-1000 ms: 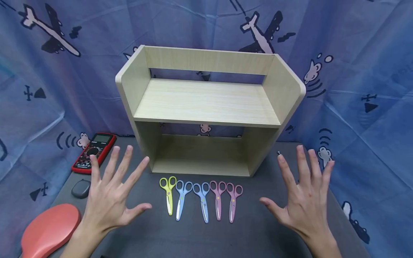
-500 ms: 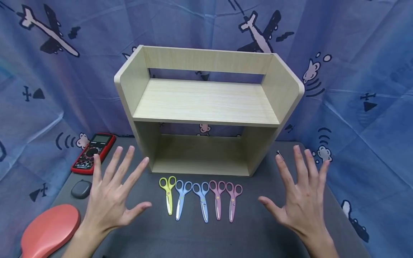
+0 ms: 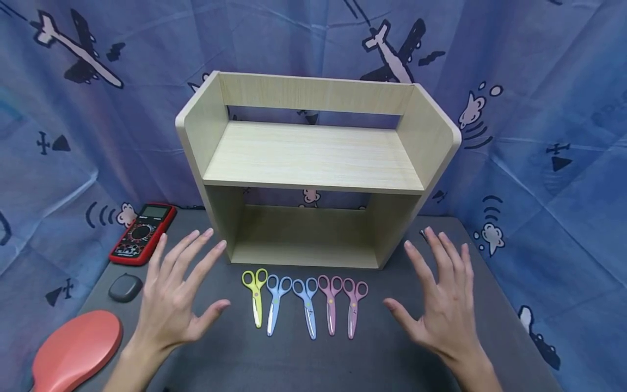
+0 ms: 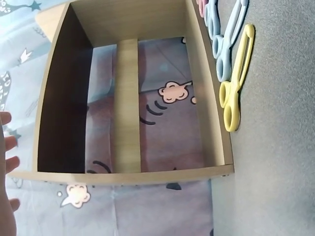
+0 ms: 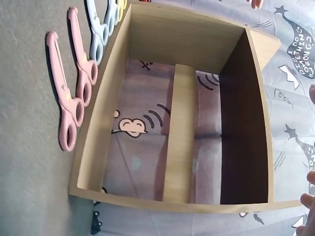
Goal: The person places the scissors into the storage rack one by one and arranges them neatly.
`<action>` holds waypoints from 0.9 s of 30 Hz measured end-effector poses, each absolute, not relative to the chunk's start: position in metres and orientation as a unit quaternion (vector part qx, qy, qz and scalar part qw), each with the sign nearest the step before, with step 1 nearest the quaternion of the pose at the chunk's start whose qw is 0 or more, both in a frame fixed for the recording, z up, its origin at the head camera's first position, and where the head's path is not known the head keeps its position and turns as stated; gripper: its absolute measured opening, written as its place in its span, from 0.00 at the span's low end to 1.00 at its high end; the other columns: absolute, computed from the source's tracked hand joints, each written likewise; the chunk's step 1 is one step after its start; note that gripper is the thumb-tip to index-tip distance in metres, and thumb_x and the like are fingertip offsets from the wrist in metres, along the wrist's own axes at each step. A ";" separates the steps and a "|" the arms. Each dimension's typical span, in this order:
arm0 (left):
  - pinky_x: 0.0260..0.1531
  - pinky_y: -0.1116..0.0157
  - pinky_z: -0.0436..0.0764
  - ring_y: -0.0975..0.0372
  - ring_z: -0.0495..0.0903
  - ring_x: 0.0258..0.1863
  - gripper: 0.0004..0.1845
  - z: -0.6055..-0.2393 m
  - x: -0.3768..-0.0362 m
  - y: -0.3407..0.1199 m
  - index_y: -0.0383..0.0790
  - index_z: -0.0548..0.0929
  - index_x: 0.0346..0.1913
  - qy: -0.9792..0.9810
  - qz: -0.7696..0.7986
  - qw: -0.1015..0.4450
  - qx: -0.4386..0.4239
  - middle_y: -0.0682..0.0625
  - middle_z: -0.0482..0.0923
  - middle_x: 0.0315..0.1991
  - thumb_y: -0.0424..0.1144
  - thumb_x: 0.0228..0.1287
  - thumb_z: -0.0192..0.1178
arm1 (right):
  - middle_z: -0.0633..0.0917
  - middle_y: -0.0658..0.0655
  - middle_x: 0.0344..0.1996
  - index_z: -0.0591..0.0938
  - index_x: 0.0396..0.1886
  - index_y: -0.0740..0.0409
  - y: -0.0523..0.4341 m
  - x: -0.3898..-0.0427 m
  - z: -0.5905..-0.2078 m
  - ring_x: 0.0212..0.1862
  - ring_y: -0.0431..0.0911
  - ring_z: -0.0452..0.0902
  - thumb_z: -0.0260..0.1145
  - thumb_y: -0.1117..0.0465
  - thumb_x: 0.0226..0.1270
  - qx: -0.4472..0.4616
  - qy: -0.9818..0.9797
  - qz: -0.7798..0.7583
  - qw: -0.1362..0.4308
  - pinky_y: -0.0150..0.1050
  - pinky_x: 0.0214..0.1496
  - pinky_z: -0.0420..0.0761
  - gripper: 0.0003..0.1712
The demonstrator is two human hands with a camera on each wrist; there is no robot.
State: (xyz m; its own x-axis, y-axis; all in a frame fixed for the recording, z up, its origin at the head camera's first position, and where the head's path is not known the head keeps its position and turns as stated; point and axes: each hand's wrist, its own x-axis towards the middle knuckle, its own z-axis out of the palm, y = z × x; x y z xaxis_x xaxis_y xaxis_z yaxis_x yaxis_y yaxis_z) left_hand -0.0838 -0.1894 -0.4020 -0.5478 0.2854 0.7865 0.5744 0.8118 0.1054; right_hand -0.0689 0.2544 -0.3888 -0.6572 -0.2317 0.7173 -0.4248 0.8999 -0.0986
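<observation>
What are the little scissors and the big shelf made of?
The five scissors look like plastic: smooth handles and blade covers in one bright colour each, green, blue and pink. Whether metal hides inside cannot be seen. The shelf looks like pale wood or wood-look board: it shows straight grain lines and a matte face, with flat panels and rounded corners.

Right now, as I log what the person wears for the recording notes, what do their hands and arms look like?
Both the left hand and the right hand are bare: no gloves, rings or watch show. The wrists and the visible part of the forearms are uncovered too, with no sleeve in view. No markings or straps can be seen on them.
</observation>
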 end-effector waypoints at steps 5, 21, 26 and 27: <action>0.88 0.46 0.58 0.44 0.77 0.69 0.42 -0.407 -0.090 -0.189 0.44 0.83 0.71 -0.850 -0.231 0.410 -0.235 0.39 0.81 0.70 0.74 0.78 0.44 | 0.67 0.65 0.83 0.73 0.80 0.53 0.248 -0.070 -0.396 0.81 0.66 0.61 0.46 0.17 0.74 0.198 -0.901 0.182 0.342 0.71 0.87 0.56 0.55; 0.66 0.81 0.77 0.70 0.79 0.59 0.23 -0.433 -0.127 -0.187 0.30 0.83 0.63 -0.792 -0.470 0.372 -0.116 0.36 0.82 0.58 0.22 0.65 0.69 | 0.84 0.53 0.70 0.76 0.77 0.49 0.242 -0.100 -0.449 0.69 0.43 0.80 0.79 0.61 0.69 0.215 -0.886 0.398 0.099 0.32 0.69 0.83 0.38; 0.61 0.80 0.82 0.66 0.80 0.60 0.23 -0.438 -0.141 -0.185 0.26 0.80 0.64 -0.764 -0.527 0.364 -0.077 0.34 0.80 0.60 0.21 0.66 0.70 | 0.85 0.61 0.67 0.78 0.74 0.53 0.250 -0.118 -0.471 0.67 0.53 0.82 0.75 0.62 0.73 0.220 -0.866 0.448 0.019 0.51 0.68 0.88 0.32; 0.61 0.80 0.82 0.67 0.81 0.60 0.23 -0.439 -0.144 -0.185 0.26 0.80 0.64 -0.761 -0.535 0.360 -0.073 0.34 0.81 0.60 0.21 0.67 0.70 | 0.85 0.63 0.67 0.78 0.74 0.55 0.251 -0.122 -0.475 0.67 0.54 0.82 0.75 0.63 0.74 0.223 -0.864 0.451 0.006 0.51 0.69 0.87 0.31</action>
